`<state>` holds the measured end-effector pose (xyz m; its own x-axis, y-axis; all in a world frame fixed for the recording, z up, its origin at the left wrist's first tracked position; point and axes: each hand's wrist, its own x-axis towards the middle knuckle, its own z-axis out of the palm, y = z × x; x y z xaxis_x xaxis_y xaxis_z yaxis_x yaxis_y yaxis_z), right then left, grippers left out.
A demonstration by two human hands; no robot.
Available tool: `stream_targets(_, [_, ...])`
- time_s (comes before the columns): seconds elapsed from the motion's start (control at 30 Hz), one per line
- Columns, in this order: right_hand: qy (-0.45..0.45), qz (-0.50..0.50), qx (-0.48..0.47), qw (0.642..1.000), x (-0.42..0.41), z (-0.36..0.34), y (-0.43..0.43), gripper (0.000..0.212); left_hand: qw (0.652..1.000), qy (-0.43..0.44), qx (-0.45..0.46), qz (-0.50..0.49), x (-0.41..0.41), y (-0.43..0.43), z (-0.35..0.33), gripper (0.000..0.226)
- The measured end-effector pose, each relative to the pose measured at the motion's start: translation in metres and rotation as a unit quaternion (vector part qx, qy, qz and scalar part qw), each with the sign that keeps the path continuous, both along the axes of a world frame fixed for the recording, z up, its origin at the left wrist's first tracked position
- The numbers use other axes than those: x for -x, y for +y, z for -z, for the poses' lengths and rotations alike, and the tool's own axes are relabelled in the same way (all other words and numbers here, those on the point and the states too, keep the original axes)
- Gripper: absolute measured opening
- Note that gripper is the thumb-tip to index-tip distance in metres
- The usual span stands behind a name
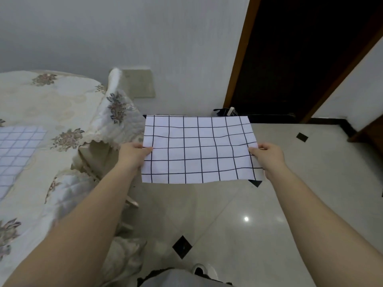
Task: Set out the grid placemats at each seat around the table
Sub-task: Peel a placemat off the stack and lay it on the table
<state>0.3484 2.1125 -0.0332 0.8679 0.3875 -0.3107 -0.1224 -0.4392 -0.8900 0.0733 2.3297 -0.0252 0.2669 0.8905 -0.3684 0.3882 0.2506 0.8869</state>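
**Placemat held in both hands, beside the table**

1. Left thumb point(146, 150): lies flat on top of the held placemat point(199, 150) at its left edge. The other fingers are underneath and hidden. The left hand point(132, 154) pinches the edge between thumb and fingers.

2. Right thumb point(253, 151): lies on top of the right edge in the same way, with the fingers curled beneath the cloth. The right hand point(268, 155) pinches that edge. How far the hidden fingers are spread cannot be determined.

3. Held placemat: a white rectangle with a black grid. It is stretched roughly level between the two hands, long side across the view, with slight ripples near each grip. It is in the air above the floor point(269, 214) and touches no surface. Both forearms are extended forward.

4. Table point(62, 104): to the left of the held placemat and apart from it. It is covered by a cream tablecloth point(68, 139) with floral print, which hangs over the edge.

5. Second placemat point(16, 150): same grid pattern, lying flat on the tablecloth at the left margin of the view.

6. A quilted floral cover point(116, 94) stands at the far corner of the table. It is probably draped over a chair back, but the view does not confirm this.

7. Surroundings: glossy pale floor tiles with black diamond inlays point(182, 246), a grey wall point(145, 38) and a dark doorway point(290, 59) with wooden frame at the upper right.
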Motion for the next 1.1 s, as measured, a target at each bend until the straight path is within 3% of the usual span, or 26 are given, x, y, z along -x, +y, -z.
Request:
stream_targets(0.17, [0.013,-0.003,0.006,1.0,-0.03,0.009,0.025,0.017,1.0,0.005,0.011,-0.012,-0.03,0.017,0.006,0.019])
stream_targets(0.43, [0.009,-0.037,0.017,0.999,-0.085,0.022,0.088,0.019,0.999,0.018,0.022,-0.023,-0.079,0.068,0.02,0.002])
stream_targets(0.6, [0.0,-0.049,0.022,0.999,-0.136,0.036,0.159,0.017,0.997,-0.003,0.057,-0.048,-0.118,0.131,0.033,0.012])
stream_targets(1.1, [-0.009,-0.107,0.057,0.993,-0.253,0.021,0.391,0.007,0.993,-0.027,0.047,-0.107,-0.222,0.323,0.009,0.007])
